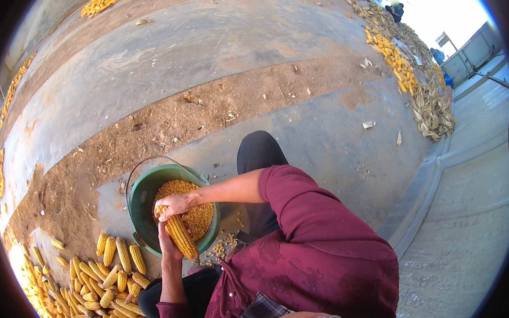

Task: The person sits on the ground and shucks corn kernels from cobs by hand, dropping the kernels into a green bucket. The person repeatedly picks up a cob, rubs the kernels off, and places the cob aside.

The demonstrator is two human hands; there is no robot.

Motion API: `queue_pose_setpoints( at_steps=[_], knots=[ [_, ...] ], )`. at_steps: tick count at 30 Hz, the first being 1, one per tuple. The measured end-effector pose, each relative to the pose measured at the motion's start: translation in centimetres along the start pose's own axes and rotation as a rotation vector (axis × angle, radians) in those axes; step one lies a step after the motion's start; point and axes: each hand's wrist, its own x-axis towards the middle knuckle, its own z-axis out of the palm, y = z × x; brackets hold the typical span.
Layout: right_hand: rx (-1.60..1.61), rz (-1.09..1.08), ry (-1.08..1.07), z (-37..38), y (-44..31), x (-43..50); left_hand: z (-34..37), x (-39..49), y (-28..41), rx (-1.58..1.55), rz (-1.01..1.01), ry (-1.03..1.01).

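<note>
A green plastic bucket (138, 206) with a raised wire handle stands before me, partly filled with loose corn kernels (203, 214). Over it my left hand (168, 243) holds an ear of corn (182, 239) from below, its fingers partly hidden behind the ear. My right hand (173, 206) is closed around the ear's upper end, where some loose kernels show at the fingers. The lower end of the ear tilts toward my body, over the bucket's near rim.
A large heap of husked corn ears (111, 297) lies at lower left. Spilled kernels (224, 245) dot the floor beside the bucket. More ears (395, 63) and dry husks (431, 108) line the upper right, where a person (396, 13) sits. A bare soil strip (235, 104) crosses the concrete.
</note>
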Motion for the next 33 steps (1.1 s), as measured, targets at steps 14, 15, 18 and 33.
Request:
queue_pose_setpoints(
  at_steps=[14,15,18,33],
  knots=[
    [0.152,-0.018,-0.045,0.2,-2.4,-1.1,0.8,-0.2,0.1,0.04,0.032,0.041],
    [0.174,-0.033,-0.02,0.1,-2.5,-1.0,0.9,-0.5,0.5,-0.004,0.004,0.035],
    [0.074,-0.056,0.034,0.2,-2.1,-1.1,1.2,-1.0,0.8,0.016,0.009,0.009],
    [-0.2,-0.004,0.156,1.2,-1.0,-1.1,-0.9,0.1,-0.8,0.186,0.004,0.078]
  ],
)
